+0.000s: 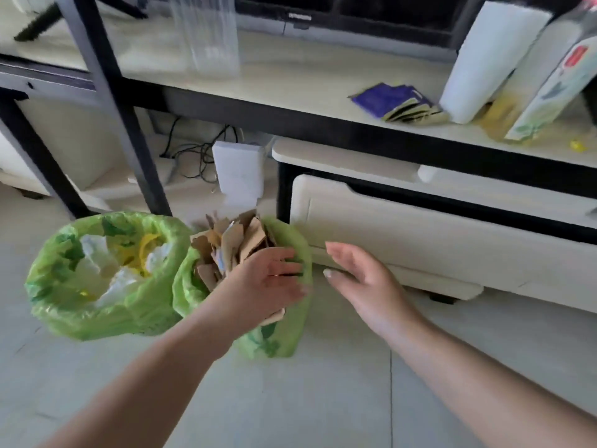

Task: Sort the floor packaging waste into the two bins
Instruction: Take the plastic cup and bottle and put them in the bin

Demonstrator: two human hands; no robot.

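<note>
two bins stand side by side at lower left of the frame, both lined with green bags. the left bin (97, 276) holds white plastic wrap and yellow strips. the right bin (284, 318) is packed with torn cardboard (232, 244) that sticks up above its rim.

two hands are in view, apart from each other. the left hand (271, 279) lies with straight fingers over the right bin's top, on the cardboard and the bag edge — gripping nothing. the right hand (358, 276) hovers just right of that bin, fingers relaxed and spread, empty.

behind the bins, a black-framed desk (290, 79) runs across the upper frame. on it lie a purple packet (391, 101), a white roll (484, 59) and a printed box (555, 88) at upper right, and clear plastic at top centre. under the desk sit a white box (240, 169), cables, and a cream drawer unit (436, 227) at right — close beside the right bin. no waste shows on the grey floor.
</note>
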